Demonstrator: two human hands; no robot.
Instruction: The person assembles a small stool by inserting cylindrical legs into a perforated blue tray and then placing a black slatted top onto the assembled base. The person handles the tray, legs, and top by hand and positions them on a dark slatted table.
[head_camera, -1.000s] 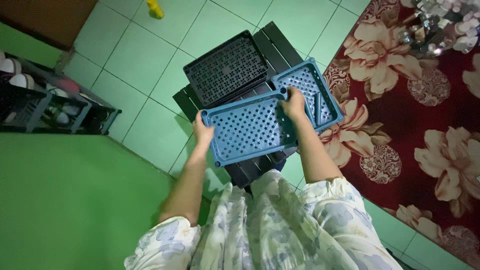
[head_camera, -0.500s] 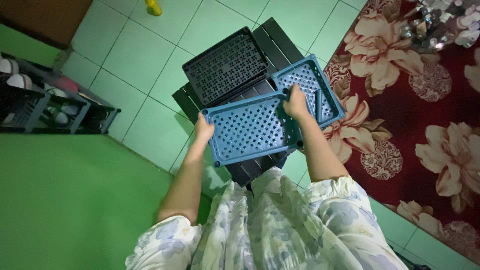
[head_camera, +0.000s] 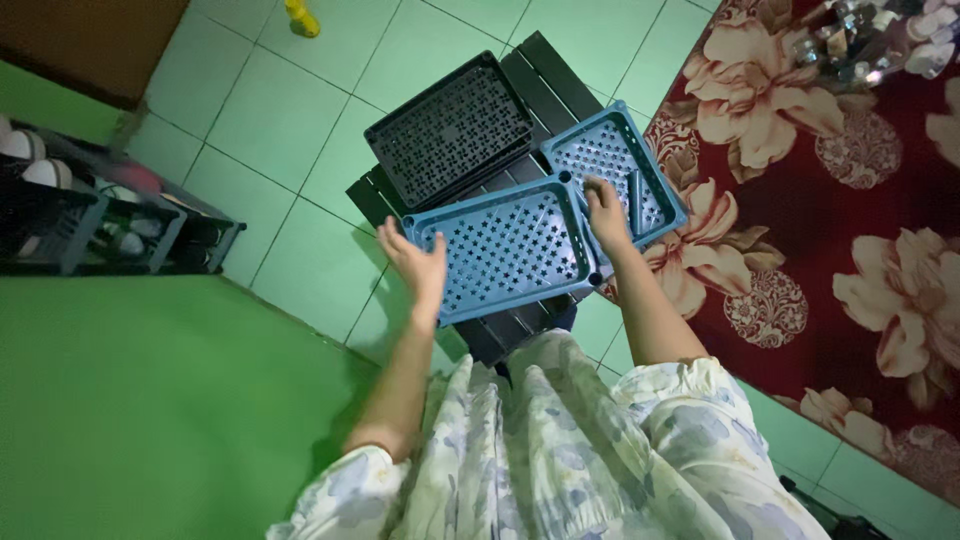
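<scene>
A blue perforated tray (head_camera: 500, 250) lies on a low black slatted table (head_camera: 545, 75). My left hand (head_camera: 415, 262) hovers at the tray's left edge with its fingers apart and nothing in it. My right hand (head_camera: 605, 215) rests at the tray's right rim, where it meets a second blue perforated tray (head_camera: 600, 150). Its fingers are bent but loose. A grey tube (head_camera: 633, 195) lies in the second tray just right of that hand. A black perforated tray (head_camera: 450, 130) sits on the far left part of the table.
Pale green floor tiles (head_camera: 300, 110) surround the table. A red floral rug (head_camera: 850, 200) lies on the right. A dark shoe rack (head_camera: 100, 220) stands on the left by a green surface (head_camera: 150, 400). A yellow object (head_camera: 302, 18) lies far back.
The near blue tray has gone down from my two hands onto the table. My left hand has let go and opened. My right hand has slid to the rim between the blue trays.
</scene>
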